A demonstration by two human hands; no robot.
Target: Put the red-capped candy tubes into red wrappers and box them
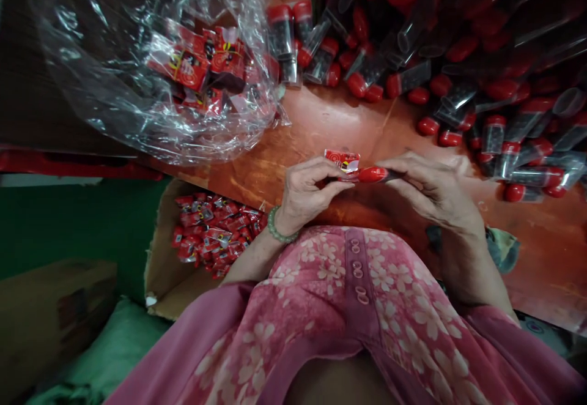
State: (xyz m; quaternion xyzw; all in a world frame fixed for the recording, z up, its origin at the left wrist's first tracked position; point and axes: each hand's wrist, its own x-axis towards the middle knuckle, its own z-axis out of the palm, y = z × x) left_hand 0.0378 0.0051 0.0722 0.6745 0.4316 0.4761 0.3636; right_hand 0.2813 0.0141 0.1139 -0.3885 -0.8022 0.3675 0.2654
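Left hand (312,189) pinches a small red packet (342,161), seemingly touching the red cap of a clear tube (373,175) gripped by the right hand (433,194), both held steady above the desk (321,126).

Packet lettering (342,161) too blurred to read
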